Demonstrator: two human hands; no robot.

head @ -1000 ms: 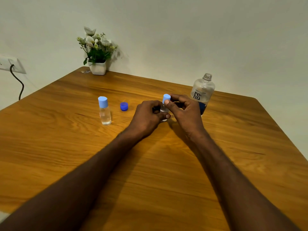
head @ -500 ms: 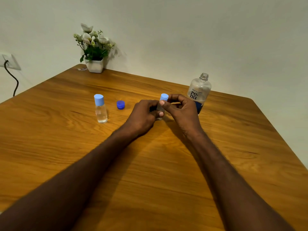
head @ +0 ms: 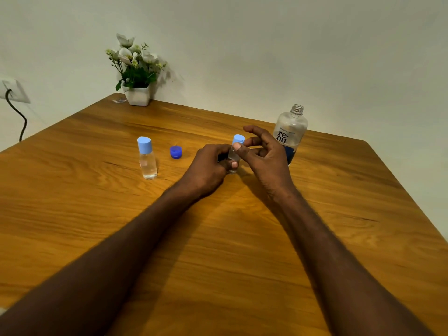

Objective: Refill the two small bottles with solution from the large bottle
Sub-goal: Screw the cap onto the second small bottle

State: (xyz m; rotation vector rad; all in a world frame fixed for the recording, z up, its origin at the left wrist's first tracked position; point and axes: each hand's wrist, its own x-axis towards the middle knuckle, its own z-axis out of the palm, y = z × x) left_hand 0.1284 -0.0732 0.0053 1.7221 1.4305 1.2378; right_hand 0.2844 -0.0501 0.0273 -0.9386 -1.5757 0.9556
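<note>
On the wooden table [head: 351,202] my left hand [head: 206,168] grips the body of a small clear bottle [head: 233,155] standing upright. Its light blue cap [head: 238,138] is pinched between the thumb and a finger of my right hand [head: 269,161], whose index finger is lifted. A second small bottle [head: 148,163], capped in light blue and holding clear liquid, stands apart to the left. The large "renu" bottle [head: 289,132] stands uncapped just behind my right hand. Its dark blue cap [head: 176,151] lies between the two small bottles.
A white pot of artificial flowers [head: 137,94] sits at the table's far corner against the wall. A wall socket with a black cable [head: 13,93] is at the far left. The table's right edge runs diagonally near the large bottle.
My right hand's fingers have spread and its index finger has lifted off the cap. My left hand keeps its hold on the small bottle. The other bottles and the dark blue cap stay put.
</note>
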